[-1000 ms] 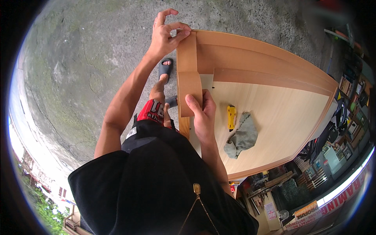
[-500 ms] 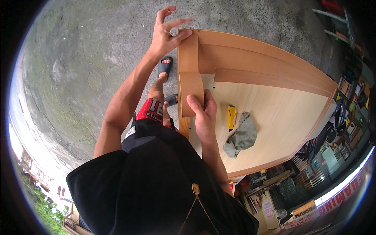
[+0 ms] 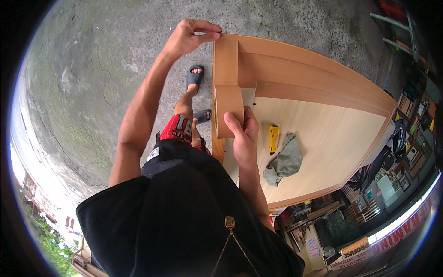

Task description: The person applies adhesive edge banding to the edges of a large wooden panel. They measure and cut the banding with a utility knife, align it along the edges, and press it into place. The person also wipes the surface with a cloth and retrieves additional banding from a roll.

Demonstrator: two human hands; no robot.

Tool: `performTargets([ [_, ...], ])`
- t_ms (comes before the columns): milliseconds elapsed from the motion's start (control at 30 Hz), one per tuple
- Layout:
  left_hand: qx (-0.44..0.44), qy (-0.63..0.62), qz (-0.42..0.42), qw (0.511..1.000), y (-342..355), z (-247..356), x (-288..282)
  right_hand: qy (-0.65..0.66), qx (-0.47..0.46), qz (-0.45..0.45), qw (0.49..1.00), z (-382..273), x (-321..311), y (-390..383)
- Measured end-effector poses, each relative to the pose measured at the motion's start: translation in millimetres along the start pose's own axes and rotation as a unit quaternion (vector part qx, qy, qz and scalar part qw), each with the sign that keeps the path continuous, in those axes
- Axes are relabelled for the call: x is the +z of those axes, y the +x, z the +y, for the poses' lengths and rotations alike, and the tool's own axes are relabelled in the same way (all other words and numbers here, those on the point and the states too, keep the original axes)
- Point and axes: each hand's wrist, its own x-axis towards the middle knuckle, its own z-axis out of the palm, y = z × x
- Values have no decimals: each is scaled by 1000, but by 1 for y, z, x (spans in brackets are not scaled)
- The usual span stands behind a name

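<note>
A wide brown edging strip (image 3: 225,60) lies along the near edge of a wooden panel (image 3: 323,134) with a raised brown border. My left hand (image 3: 191,38) is at the panel's far left corner, thumb and fingers pinched at the strip's end. Closer to me, the strip curls into a loose roll (image 3: 228,108). My right hand (image 3: 243,136) grips that roll, the thumb on its outer face and the fingers mostly hidden behind. To the right of this hand, a yellow utility knife (image 3: 273,139) rests on the pale panel face.
A crumpled grey-green cloth (image 3: 287,157) lies beside the knife. Rough concrete ground (image 3: 106,78) surrounds the panel on the left and far sides. At the right are a metal ladder-like frame (image 3: 397,32) and a cluttered workshop front with framed pictures.
My left hand's raised fingers have come down and closed at the corner, moving slightly left. My right hand and the roll have shifted a little to the right in view.
</note>
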Motion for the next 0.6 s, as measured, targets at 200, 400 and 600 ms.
performTargets([
  [200,21,-51,-26,998,16,7,-12,-6,26,-21,999,-3,-3,1],
  [400,12,405,-32,914,38,72,51,-135,-17,-17,991,23,-21,0],
  [600,43,504,-121,854,47,56,62,-287,-177,-67,939,39,-36,-3],
])
